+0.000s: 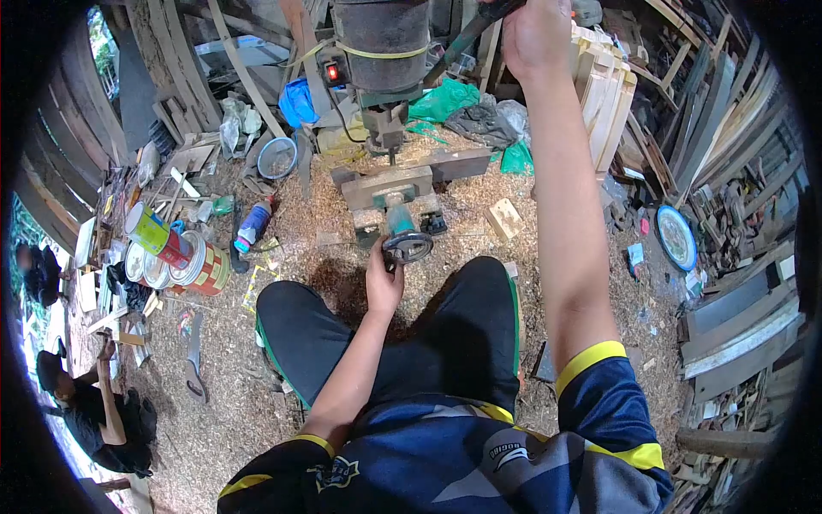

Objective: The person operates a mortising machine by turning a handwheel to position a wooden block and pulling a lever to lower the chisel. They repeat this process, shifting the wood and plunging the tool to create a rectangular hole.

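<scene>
I sit on a sawdust-covered floor in front of a drill press [381, 51] with a lit red switch. My left hand [383, 280] grips the round black handwheel [407, 247] of the vise-like table under the drill bit. Raised high at the top of the view, my right hand [535, 30] holds the dark feed lever [467, 34] of the machine. A wooden block [387, 184] sits clamped below the bit.
Several tin cans [171, 253] and a blue spray bottle [253, 224] lie to the left. A small wooden block [505, 218] rests right of the machine. Stacked pale wood pieces [604, 94] stand behind. A round sieve [277, 158], green bags and planks surround. People sit at far left.
</scene>
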The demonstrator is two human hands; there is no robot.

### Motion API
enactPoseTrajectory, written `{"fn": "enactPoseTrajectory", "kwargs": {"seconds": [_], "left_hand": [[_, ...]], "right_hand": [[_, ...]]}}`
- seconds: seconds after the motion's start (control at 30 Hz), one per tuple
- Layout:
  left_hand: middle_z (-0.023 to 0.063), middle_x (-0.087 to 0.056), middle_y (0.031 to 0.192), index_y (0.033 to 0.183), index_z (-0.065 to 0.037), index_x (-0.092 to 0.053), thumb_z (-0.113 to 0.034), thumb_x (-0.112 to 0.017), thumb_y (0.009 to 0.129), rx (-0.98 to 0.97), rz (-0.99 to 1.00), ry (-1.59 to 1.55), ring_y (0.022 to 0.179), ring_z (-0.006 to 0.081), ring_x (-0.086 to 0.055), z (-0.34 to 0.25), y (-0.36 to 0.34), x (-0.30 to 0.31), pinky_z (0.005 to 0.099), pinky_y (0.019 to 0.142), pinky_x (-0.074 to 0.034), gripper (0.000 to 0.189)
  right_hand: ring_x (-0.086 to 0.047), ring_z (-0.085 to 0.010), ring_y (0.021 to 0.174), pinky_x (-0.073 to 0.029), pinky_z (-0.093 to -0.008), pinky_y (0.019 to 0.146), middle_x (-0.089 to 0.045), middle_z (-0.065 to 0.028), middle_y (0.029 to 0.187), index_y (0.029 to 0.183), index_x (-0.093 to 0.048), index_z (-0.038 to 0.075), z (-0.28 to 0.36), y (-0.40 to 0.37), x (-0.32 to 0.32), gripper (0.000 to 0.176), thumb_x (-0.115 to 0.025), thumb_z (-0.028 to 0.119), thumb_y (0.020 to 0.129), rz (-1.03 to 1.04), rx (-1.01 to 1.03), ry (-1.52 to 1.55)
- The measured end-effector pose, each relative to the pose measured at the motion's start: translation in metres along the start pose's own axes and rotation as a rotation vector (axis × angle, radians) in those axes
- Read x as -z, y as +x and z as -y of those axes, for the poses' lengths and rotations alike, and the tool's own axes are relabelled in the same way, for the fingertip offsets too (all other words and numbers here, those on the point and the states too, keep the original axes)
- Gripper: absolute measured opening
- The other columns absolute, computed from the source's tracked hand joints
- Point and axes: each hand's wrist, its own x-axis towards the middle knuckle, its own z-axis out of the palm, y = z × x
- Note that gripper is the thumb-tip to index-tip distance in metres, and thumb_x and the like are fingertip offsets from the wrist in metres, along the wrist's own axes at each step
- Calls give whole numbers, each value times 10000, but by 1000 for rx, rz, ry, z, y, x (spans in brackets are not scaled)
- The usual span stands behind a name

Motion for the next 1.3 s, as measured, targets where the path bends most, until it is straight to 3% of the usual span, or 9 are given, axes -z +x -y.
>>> {"fn": "enactPoseTrajectory", "kwargs": {"seconds": [0.53,0.77,0.83,0.93,0.97,1.1,1.17,1.23,1.3], "left_hand": [[286,-646,1301,1464,-31,-464,131,-574,814,68,84,-68,1273,447,-630,20,1,9,469,1072,-496,679],[252,-645,1303,1448,-16,-485,71,-606,854,18,59,-291,1280,419,-610,22,0,5,430,1098,-469,613],[207,-670,1190,1290,7,-599,-37,-630,924,-103,-6,-127,1151,387,-633,12,9,13,420,1010,-495,369],[163,-669,1036,1062,18,-657,-140,-634,986,-86,-39,-18,980,344,-638,-1,33,19,417,885,-500,177],[142,-640,917,952,10,-650,-165,-652,1000,-92,-107,-42,876,324,-618,-9,40,15,419,807,-489,182],[182,-613,787,850,1,-630,-242,-620,1035,-78,1,-47,774,363,-604,-20,71,0,444,718,-464,306],[193,-607,762,813,6,-617,-255,-604,1043,-23,23,-21,759,385,-600,-14,77,-9,456,706,-458,349],[217,-597,731,751,21,-586,-254,-577,1048,-11,15,14,743,433,-594,-9,79,-12,483,689,-454,405],[219,-594,734,781,32,-590,-250,-571,1055,-66,25,23,722,418,-598,0,79,-13,463,679,-462,393]], "right_hand": [[-542,-137,673,-471,-292,658,-537,-18,717,890,-567,93,-3,2,4,350,-484,341,1123,-16,-25,28],[-615,-197,724,-515,-334,679,-591,-64,774,917,-566,72,24,42,9,144,-493,151,1013,164,-189,-9],[-628,-210,733,-527,-342,685,-604,-78,792,933,-569,65,27,48,10,127,-482,133,996,169,-210,-42],[-497,-154,510,-462,-303,547,-494,-18,608,964,-591,50,30,39,3,184,-427,130,983,312,-271,34],[-410,-129,439,-403,-285,485,-413,18,534,977,-597,43,26,26,-2,209,-416,146,1000,140,-169,-13],[-433,-142,449,-400,-291,474,-449,-5,561,1058,-590,7,18,-14,21,249,-453,215,1048,265,-40,8],[-445,-135,556,-402,-308,597,-487,-42,622,913,-551,10,27,-49,17,159,-454,101,1000,176,-41,171],[-352,-127,494,-334,-322,523,-437,-48,570,899,-518,3,26,-86,17,106,-433,64,883,103,29,150],[-341,-121,490,-325,-315,523,-449,-52,568,875,-511,2,19,-137,31,160,-467,155,894,129,88,151]]}}
